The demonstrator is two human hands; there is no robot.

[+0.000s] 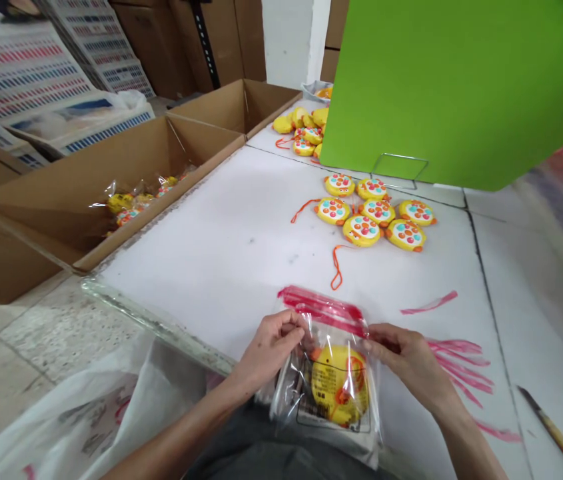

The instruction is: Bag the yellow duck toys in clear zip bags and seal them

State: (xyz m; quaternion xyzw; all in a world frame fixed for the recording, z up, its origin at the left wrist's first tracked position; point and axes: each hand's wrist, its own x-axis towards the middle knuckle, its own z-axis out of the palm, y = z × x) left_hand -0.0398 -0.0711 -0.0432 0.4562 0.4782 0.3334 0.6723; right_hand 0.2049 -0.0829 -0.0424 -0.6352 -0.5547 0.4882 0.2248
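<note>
A clear plastic bag (291,400) with a pink strip along its top lies at the table's near edge. Inside it a round yellow toy (331,380) with an orange cord shows through the printed film. My left hand (278,340) pinches the bag's left side just below the strip. On the opposite side, the fingers of my right hand (406,353) are closed on the bag's upper right edge. Beyond the hands lie several yellow toys (362,230) with white faces and coloured buttons; orange cord loops (337,267) trail from some.
Cut pink strips (461,360) lie right of my right hand, near a wooden-handled knife (551,427). A green board (451,87) stands behind the toys, with a yellow toy pile (306,127) beside it. An open carton (126,160) at left holds bagged toys.
</note>
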